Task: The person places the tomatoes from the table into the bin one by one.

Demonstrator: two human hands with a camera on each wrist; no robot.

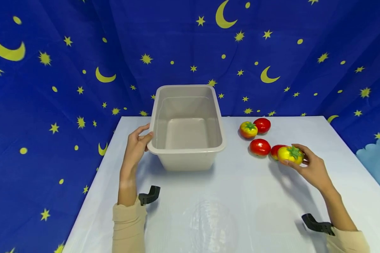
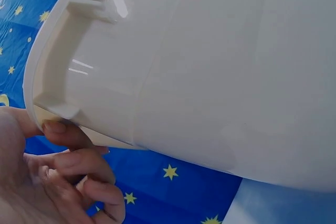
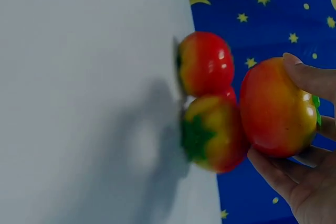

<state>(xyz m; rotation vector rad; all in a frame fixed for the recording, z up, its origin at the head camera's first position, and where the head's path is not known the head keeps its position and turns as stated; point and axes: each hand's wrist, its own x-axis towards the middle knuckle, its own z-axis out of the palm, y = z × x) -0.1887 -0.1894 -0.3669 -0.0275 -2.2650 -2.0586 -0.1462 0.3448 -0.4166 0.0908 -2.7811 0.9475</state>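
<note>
My left hand (image 1: 137, 144) pinches the left rim of a light grey plastic tub (image 1: 190, 160), thumb and fingers on either side of the edge. The left wrist view shows the tub's smooth outer wall (image 2: 210, 77) and the fingers below its lip. At the right, my right hand (image 1: 315, 171) grips a yellow-and-red toy tomato (image 1: 288, 155) with a green leafy top. That tomato (image 3: 278, 108) is between thumb and fingers in the right wrist view. Behind it in the head view, a red tomato (image 1: 274, 151) is partly hidden; whether they touch I cannot tell.
Near the held one lie a red tomato (image 1: 260, 147), another red one (image 1: 262, 125) and a yellow-red one (image 1: 248, 129). They rest on a white table (image 1: 240, 196). A blue star-and-moon cloth (image 1: 177, 42) hangs behind the table.
</note>
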